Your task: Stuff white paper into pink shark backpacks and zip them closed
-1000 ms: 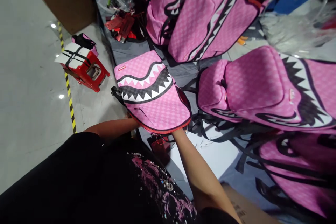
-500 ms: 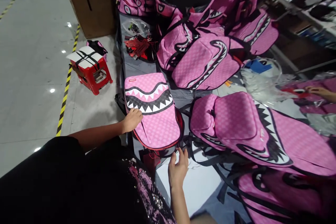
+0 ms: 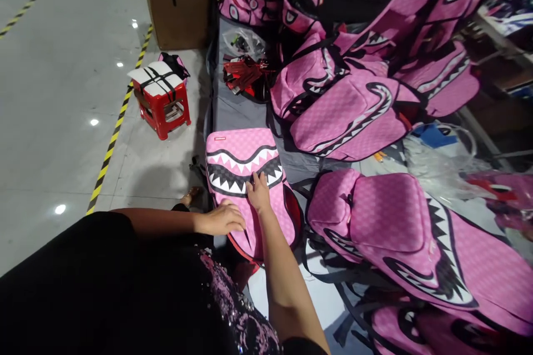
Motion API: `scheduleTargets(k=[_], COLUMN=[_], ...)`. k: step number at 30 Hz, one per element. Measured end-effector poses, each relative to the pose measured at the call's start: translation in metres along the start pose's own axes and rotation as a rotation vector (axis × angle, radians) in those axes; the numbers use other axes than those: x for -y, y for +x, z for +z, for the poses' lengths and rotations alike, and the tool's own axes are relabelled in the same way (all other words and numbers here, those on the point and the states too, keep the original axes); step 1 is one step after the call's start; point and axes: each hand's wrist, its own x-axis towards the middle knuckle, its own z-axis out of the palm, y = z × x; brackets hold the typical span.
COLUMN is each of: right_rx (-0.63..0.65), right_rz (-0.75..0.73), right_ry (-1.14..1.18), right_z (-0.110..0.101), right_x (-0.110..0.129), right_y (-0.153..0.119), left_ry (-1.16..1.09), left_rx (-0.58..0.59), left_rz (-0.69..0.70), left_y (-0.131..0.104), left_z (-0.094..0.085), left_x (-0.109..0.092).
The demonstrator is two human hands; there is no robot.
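A pink checkered backpack [image 3: 241, 139] with a black-and-white shark-mouth print lies face up on the grey-covered table. My left hand [image 3: 225, 217] rests on its lower left part, fingers lying over the fabric beside the slanted front zipper. Just to the right, my right hand [image 3: 259, 193] touches the front at the lower edge of the toothed print, its fingers slightly apart. Neither hand visibly grips anything. Red lining shows along the bag's lower and right edges. My right forearm covers part of the bag's lower middle.
Larger pink shark-print backpacks [image 3: 387, 213] lie at the right, with more heaped [image 3: 341, 116] behind. Red tags [image 3: 245, 75] lie toward the back left of the grey cloth [image 3: 239, 108]. White paper [image 3: 325, 294] lies at the front. A red stool [image 3: 162, 111] and cardboard box [image 3: 181, 5] stand on the floor.
My right hand has moved from below the bag's bottom edge up onto its front. The left hand has shifted lower on the bag. The camera view has also shifted.
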Motion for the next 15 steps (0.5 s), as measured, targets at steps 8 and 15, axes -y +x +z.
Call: scheduleTargets(k=[8,15], right_rx=[0.030,0.159], right_rz=[-0.002,0.394], right_ry=[-0.022,0.337], right_z=[-0.012,-0.078], right_x=[0.024,0.061], right_y=[0.012,-0.075], left_ry=[0.004,-0.102], left_rx=[-0.071,-0.033], left_rz=[0.122,0.037], left_y=[-0.011,-0.014], left_z=[0.044,0.028], left_x=[0.013,0.007])
